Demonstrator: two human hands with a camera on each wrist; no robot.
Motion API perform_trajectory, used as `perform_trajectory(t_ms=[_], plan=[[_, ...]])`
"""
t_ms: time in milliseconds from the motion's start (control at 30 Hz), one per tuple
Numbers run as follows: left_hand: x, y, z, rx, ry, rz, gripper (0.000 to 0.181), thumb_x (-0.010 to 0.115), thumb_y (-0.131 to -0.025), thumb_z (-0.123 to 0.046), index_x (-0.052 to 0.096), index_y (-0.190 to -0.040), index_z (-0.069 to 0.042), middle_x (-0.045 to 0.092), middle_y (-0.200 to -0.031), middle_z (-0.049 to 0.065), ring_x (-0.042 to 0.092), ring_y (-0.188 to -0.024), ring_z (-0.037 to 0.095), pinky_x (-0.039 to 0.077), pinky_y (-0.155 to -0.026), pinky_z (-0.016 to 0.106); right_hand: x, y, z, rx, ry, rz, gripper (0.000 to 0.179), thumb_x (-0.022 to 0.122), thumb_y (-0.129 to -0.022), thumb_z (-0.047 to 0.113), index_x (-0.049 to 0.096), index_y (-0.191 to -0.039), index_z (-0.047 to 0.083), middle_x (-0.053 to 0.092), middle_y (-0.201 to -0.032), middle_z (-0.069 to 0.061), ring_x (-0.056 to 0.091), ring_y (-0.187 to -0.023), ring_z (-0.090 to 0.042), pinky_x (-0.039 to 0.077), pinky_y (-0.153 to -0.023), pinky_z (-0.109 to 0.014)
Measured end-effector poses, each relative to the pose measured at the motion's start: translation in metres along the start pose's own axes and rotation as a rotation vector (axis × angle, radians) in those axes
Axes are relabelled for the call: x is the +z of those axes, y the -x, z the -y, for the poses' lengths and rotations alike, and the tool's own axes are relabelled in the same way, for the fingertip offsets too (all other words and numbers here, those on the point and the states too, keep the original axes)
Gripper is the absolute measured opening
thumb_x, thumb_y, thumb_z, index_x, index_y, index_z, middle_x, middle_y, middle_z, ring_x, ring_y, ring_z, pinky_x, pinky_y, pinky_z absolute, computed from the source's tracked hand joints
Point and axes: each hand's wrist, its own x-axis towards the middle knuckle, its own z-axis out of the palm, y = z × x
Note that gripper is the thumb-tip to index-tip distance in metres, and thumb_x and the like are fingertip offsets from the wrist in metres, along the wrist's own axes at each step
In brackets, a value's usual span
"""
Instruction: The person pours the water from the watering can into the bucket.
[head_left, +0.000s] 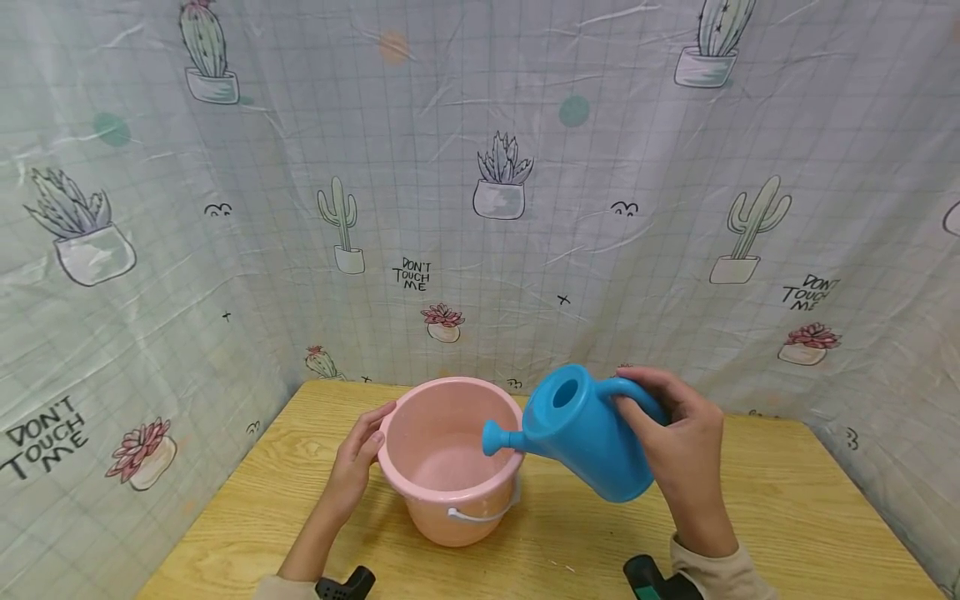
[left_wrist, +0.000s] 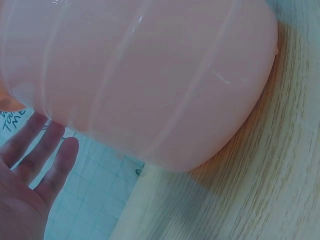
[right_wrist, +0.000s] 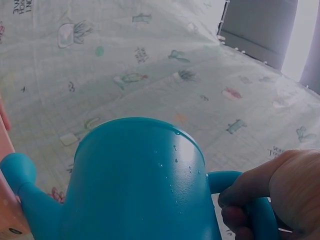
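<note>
A pink plastic bucket [head_left: 438, 521] stands upright on the table with its pale handle [head_left: 480, 518] hanging down at the front. My left hand [head_left: 354, 467] rests against the bucket's left side, just under the rim; in the left wrist view its fingers [left_wrist: 62, 155] look fairly straight along the outer wall. By its loop handle my right hand [head_left: 678, 437] grips a blue watering can [head_left: 592, 437], tilted towards the bucket. The can's spout [head_left: 498, 437] reaches over the right rim into the bucket's mouth. Droplets cling to the can in the right wrist view. I see no stream leaving the spout.
The wood-grain table [head_left: 780, 500] extends to both sides of the bucket. A few small white bits [head_left: 561, 567] lie near its front. Behind and at the sides hangs a cactus-print curtain [head_left: 420, 167], close to the table's back edge.
</note>
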Motion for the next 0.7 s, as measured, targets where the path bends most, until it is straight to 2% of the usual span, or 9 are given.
perform_trajectory(t_ms=[700], plan=[[0.0003,0.0029,-0.0008,0.008,-0.009,0.003,0.044,0.033,-0.101,-0.005,0.042,-0.144,-0.006,0.05,-0.138,0.024,0.058,-0.115,0.005,0.054,-0.078,0.029,-0.0011,0.0017,0.0027,-0.003,-0.006,0.006,0.027,0.071,-0.08,-0.007,0.072,-0.105,0.002,0.067,-0.096,0.023,0.066,-0.091,0.003,0.049,-0.083,-0.011]])
